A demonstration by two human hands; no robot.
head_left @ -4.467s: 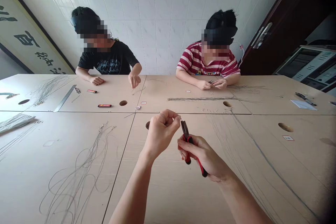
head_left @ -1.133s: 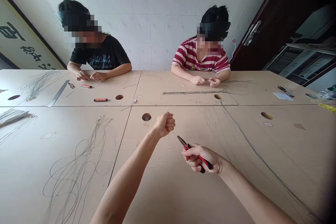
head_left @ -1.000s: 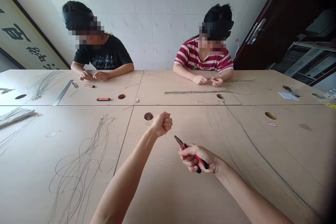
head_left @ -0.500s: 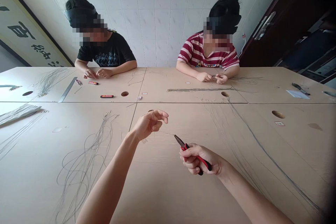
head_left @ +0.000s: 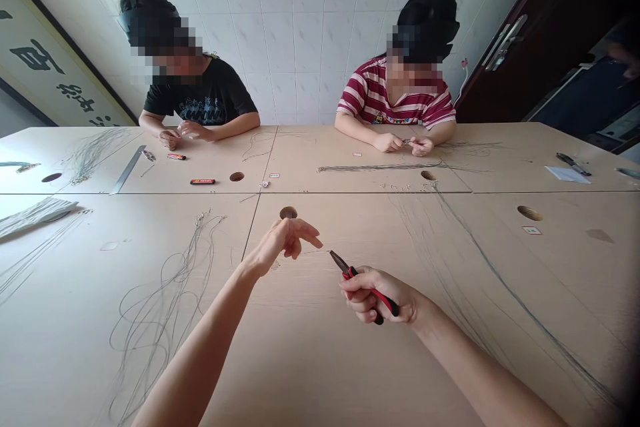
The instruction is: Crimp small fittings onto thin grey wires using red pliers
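Red-and-black handled pliers (head_left: 340, 262) are gripped in my right hand (head_left: 377, 292), their closed-looking jaws pointing up and left. A thin wire (head_left: 316, 252) runs from the jaw tips to my left hand (head_left: 281, 243). The left hand's lower fingers are curled at the wire's other end, while its upper fingers stretch towards the pliers. Exactly where the wire sits in those fingers is hidden. Both hands are held above the wooden table (head_left: 310, 360). Left of my left forearm lies a loose bundle of looped cords (head_left: 167, 293).
Long grey cords (head_left: 500, 283) lie on the right. Another bundle (head_left: 370, 169) lies across the far table. Two people (head_left: 200, 97) (head_left: 395, 97) sit opposite, hands on the table. A metal ruler (head_left: 129, 170), a red-black tube (head_left: 203, 181) and round table holes (head_left: 530, 213) are nearby.
My left hand has turned, its fingers now pointing more down and right, nearer the pliers' tips. The pliers have shifted slightly up and left. The left person opposite has moved a hand.
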